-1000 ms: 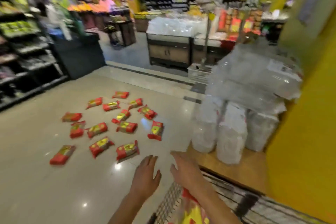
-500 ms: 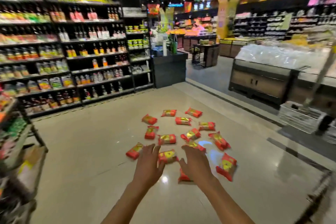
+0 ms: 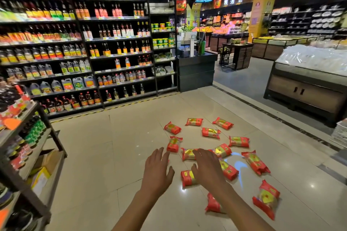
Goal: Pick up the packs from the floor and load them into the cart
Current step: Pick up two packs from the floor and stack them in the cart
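Our fingers are spread and empty, left hand (image 3: pixel 156 169) and right hand (image 3: pixel 207 169) reaching over the scattered red-and-gold foil snack packs (image 3: pixel 210 153) on the glossy beige tiled floor (image 3: pixel 97 155). We have just turned from the cart, now out of view, so another pickup begins.

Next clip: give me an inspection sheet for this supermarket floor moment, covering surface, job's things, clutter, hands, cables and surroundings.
Surface: glossy beige tiled floor, with light glare.
Job's things: red and gold plastic snack packs scattered on the floor ahead, roughly a dozen; some partly hidden behind the right hand and forearm. Cart not in view.
Clutter: yellow carton and cardboard on the low grey rack at left.
Hands: left hand and right hand both stretched forward over the packs, fingers straight, no grip on anything.
Cables: nothing seen.
Surroundings: black shelving of bottles behind; dark counter; wooden display stand with clear bags at right.
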The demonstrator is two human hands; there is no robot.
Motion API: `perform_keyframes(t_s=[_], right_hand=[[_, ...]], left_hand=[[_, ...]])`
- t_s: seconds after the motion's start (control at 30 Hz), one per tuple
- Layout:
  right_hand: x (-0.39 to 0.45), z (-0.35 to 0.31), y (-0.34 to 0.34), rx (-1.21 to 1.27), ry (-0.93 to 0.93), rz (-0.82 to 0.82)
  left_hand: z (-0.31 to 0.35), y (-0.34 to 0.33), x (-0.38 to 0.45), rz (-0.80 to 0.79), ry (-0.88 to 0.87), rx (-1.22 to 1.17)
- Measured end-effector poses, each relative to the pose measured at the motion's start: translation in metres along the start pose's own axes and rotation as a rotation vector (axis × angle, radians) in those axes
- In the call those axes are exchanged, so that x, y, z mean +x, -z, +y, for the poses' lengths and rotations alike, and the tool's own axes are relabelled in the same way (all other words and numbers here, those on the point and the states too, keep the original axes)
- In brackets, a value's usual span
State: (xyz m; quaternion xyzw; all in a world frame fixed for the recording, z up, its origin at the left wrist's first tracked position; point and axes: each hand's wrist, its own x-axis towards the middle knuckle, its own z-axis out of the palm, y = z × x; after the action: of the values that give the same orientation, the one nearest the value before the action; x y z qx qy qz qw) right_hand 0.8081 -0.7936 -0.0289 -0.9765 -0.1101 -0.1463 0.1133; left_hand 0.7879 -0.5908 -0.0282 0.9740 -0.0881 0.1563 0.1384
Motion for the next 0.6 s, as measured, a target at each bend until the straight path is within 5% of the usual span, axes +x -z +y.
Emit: perform_keyframes(t_s=[0.6], right_hand=[[0.291, 0.018, -0.145, 0.08, -0.145, -0.134]], left_hand=[[-0.186, -0.099, 0.28, -0.129, 0.008, 0.034]])
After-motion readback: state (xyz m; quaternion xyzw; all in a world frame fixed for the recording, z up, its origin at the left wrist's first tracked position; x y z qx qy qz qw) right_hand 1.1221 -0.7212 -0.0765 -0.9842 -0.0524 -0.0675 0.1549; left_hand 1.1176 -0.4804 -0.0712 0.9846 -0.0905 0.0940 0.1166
